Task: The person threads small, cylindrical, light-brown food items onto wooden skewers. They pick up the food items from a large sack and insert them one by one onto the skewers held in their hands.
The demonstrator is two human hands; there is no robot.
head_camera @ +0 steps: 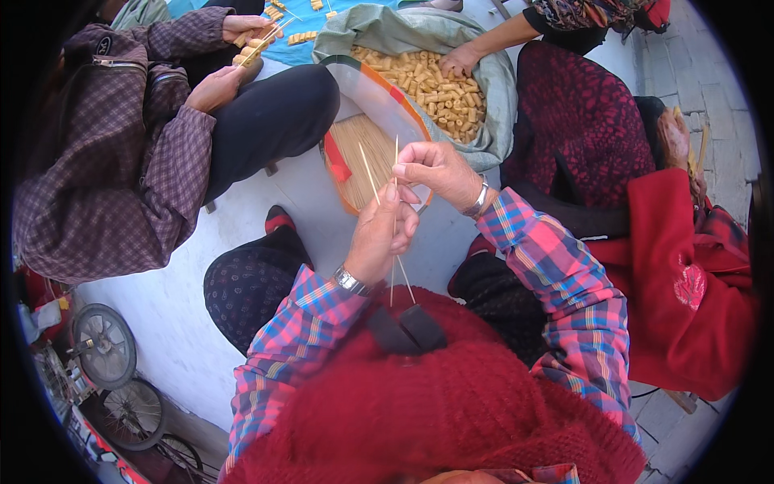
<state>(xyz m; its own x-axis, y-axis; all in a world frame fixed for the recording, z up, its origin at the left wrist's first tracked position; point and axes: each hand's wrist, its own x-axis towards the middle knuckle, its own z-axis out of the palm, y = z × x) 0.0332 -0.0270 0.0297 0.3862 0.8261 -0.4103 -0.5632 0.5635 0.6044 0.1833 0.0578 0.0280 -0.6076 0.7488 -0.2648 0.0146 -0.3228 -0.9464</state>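
Note:
Two thin bamboo skewers are in my hands above my lap. My left hand (381, 230) grips both around their middles, and their lower ends cross below it. One skewer (367, 166) leans to the left, its pointed tip free. The fingertips of my right hand (438, 174) pinch the other skewer (396, 147) just below its upper tip. Neither skewer has anything threaded on it. Just beyond my hands stands a clear-walled container (378, 81) with an orange rim, holding a bundle of loose skewers (363, 145).
Behind the container, an open woven sack (502, 91) holds tan cylindrical food rolls (447, 100); another person's hand (459, 60) reaches in. At left, a person holds skewered rolls (251, 51). More skewered pieces (301, 38) lie on a blue sheet (284, 54). Wheels (104, 346) stand lower left.

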